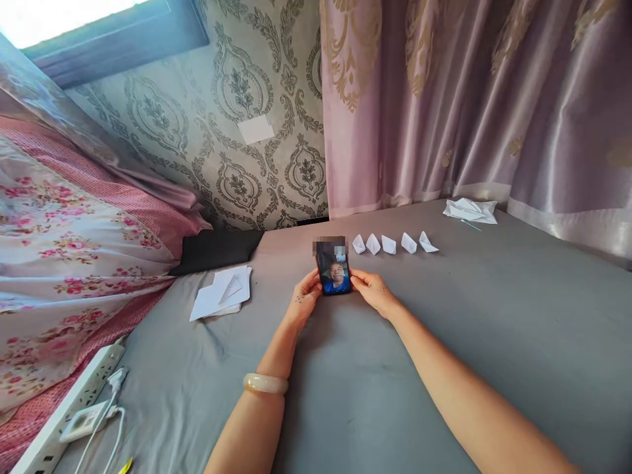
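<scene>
A smartphone [334, 270] stands upright between my hands over the grey sheet, its lit screen turned toward me and showing a person on a video call. My left hand [307, 294] grips its left edge, with a pale bangle on that forearm. On the opposite edge, the fingers of my right hand [375, 291] close against the phone. Just behind and right of it, several small folded white paper pieces [388, 244] sit in a row. A stack of white paper sheets [220, 293] lies to the left, with a folded piece on top.
A white power strip [74, 408] with plugs and cables runs along the near left. Folded white paper [469, 210] lies at the back right beside a thin green strip. A black cloth [217, 251] rests by the floral curtain [64, 263]; a purple curtain [444, 99] hangs behind.
</scene>
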Demonstrator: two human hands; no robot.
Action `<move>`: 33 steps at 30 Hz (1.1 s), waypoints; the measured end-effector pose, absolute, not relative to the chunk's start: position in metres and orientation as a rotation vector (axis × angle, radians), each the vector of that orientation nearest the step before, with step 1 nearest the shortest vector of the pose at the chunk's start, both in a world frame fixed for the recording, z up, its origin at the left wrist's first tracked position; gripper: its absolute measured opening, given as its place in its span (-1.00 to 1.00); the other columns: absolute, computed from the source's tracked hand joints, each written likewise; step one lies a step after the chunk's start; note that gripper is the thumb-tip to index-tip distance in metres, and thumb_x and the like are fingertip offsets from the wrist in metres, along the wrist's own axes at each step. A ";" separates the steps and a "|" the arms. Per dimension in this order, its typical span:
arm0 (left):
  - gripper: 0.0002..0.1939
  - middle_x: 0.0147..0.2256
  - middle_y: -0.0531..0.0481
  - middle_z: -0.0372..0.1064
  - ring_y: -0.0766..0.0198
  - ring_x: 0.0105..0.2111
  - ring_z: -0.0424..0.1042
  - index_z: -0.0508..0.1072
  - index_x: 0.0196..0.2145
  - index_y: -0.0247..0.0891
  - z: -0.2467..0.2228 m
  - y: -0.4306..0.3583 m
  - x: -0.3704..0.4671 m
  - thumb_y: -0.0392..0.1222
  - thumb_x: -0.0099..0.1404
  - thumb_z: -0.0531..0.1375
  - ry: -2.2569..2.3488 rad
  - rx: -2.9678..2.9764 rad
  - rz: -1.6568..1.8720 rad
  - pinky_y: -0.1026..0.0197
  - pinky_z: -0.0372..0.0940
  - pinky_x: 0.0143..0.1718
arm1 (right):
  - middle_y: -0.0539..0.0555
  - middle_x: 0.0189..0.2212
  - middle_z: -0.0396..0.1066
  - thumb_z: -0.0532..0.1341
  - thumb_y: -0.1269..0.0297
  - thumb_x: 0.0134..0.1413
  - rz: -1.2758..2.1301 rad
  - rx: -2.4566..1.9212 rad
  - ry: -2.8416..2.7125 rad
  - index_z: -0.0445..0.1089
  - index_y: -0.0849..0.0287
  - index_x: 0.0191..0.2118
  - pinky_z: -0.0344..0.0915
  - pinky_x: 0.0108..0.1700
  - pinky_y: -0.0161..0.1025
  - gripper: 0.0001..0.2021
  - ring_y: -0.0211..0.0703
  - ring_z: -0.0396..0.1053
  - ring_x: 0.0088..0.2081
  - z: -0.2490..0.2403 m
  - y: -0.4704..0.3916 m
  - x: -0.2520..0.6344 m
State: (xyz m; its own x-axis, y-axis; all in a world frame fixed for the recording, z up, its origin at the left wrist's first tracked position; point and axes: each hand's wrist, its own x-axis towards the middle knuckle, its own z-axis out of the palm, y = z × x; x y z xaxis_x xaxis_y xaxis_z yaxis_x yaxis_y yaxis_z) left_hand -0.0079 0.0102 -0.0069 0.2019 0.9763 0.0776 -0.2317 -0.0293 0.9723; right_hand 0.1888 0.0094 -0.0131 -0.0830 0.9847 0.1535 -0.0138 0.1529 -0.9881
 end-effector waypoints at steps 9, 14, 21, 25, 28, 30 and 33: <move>-0.37 -0.12 -0.13 0.54 0.18 -0.21 0.48 0.40 0.13 -0.27 -0.010 0.012 -0.009 -0.12 0.10 0.35 0.887 1.225 1.201 0.16 0.32 -0.10 | 0.00 0.00 0.50 0.16 0.23 0.11 1.165 -1.072 -1.340 0.48 0.10 0.03 0.18 0.23 0.04 -0.63 -0.03 0.42 0.07 -0.010 0.007 0.188; -0.37 -0.16 -0.11 0.54 0.23 -0.26 0.47 0.41 0.12 -0.27 -0.011 0.013 -0.009 -0.16 0.08 0.35 0.951 1.194 1.201 0.19 0.32 -0.14 | 0.02 -0.03 0.53 0.17 0.23 0.13 1.157 -1.081 -1.372 0.48 0.11 0.03 0.20 0.21 0.06 -0.64 -0.02 0.45 0.02 -0.006 0.005 0.188; -0.39 -0.11 -0.13 0.53 0.20 -0.20 0.46 0.38 0.15 -0.27 -0.004 0.009 -0.009 -0.17 0.13 0.31 0.918 1.244 1.169 0.17 0.30 -0.09 | 0.03 0.01 0.50 0.18 0.17 0.11 1.167 -1.048 -1.352 0.47 0.12 0.05 0.19 0.22 0.03 -0.61 -0.01 0.43 0.06 -0.009 0.006 0.188; -0.40 -0.14 -0.12 0.54 0.21 -0.22 0.46 0.39 0.14 -0.28 -0.005 0.010 -0.008 -0.18 0.12 0.31 0.984 1.238 1.168 0.20 0.30 -0.15 | 0.04 0.00 0.50 0.22 0.14 0.08 1.187 -1.049 -1.336 0.50 0.10 0.01 0.18 0.23 0.04 -0.62 0.01 0.42 0.07 -0.010 0.006 0.189; -0.41 -0.13 -0.11 0.54 0.22 -0.23 0.46 0.40 0.13 -0.26 -0.006 0.011 -0.009 -0.18 0.13 0.31 0.992 1.238 1.177 0.22 0.30 -0.16 | 0.03 -0.02 0.52 0.24 0.14 0.07 1.189 -1.045 -1.323 0.51 0.08 -0.01 0.18 0.23 0.05 -0.63 0.01 0.43 0.06 -0.012 0.007 0.189; -0.43 -0.12 -0.11 0.53 0.22 -0.21 0.46 0.41 0.13 -0.24 -0.007 0.011 -0.009 -0.18 0.14 0.30 0.960 1.249 1.179 0.21 0.29 -0.14 | 0.02 -0.02 0.52 0.23 0.14 0.06 1.191 -1.037 -1.302 0.50 0.08 0.01 0.18 0.23 0.06 -0.62 0.00 0.43 0.05 -0.014 0.008 0.188; -0.42 -0.13 -0.12 0.53 0.22 -0.21 0.46 0.41 0.12 -0.25 -0.008 0.012 -0.009 -0.17 0.13 0.31 0.972 1.222 1.175 0.21 0.30 -0.14 | 0.04 -0.03 0.53 0.24 0.13 0.05 1.214 -1.030 -1.284 0.50 0.10 0.01 0.21 0.21 0.08 -0.61 0.02 0.45 0.03 -0.016 0.010 0.188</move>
State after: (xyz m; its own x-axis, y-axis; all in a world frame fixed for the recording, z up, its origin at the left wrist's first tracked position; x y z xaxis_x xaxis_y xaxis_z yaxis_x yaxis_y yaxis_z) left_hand -0.0092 0.0123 -0.0080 0.1635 0.9850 0.0552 -0.1300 -0.0339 0.9909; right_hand 0.1881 0.0098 -0.0163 -0.0871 0.9886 0.1231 -0.0674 0.1175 -0.9908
